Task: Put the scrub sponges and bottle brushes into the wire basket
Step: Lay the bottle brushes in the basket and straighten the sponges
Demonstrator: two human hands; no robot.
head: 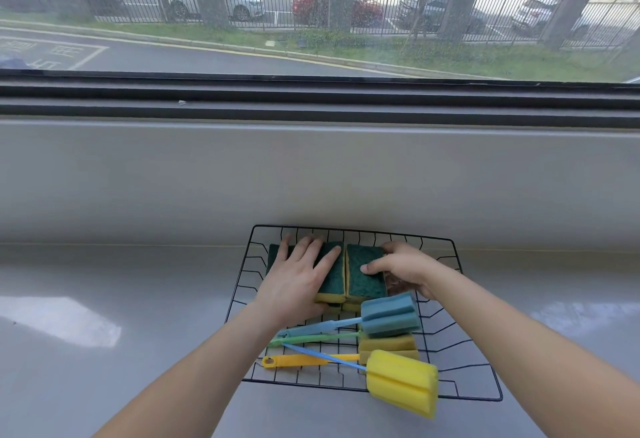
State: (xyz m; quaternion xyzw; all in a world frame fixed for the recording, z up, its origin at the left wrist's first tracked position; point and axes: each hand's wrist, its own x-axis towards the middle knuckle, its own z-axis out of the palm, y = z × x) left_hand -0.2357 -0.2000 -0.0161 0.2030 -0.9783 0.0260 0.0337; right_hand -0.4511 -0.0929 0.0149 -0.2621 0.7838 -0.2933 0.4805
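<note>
In the wire basket on the counter, soft, light scrub sponges at 12 o'clock are pressed flat by the left hand and pinched at the edges by the right hand, while bottle brushes are best lifted by their stiff handles.

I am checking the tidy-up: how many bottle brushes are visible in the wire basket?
3. The blue-headed brush lies farthest from the person, a dull yellow-headed one lies under it, and the bright yellow-headed brush overhangs the near rim of the wire basket. More may be hidden.
</note>
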